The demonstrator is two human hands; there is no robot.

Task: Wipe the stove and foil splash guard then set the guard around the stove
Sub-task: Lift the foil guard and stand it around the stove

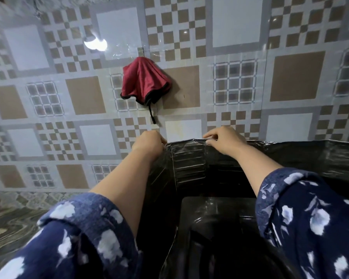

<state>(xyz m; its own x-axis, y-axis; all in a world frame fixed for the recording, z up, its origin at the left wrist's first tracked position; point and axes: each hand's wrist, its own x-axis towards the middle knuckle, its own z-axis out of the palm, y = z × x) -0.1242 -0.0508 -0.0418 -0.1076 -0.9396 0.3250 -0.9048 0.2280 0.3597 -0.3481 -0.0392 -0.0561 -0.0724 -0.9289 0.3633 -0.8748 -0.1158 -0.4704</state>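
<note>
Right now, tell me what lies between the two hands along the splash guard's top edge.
Head view: only the guard's own crinkled top edge runs between the left hand and right hand, with patterned wall tile behind it.

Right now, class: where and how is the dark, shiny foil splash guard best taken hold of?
Pinch the dark, shiny foil splash guard by its thin top edge, from above and in front. It stands upright near the tiled wall, and the left hand and right hand already hold it there.
</note>
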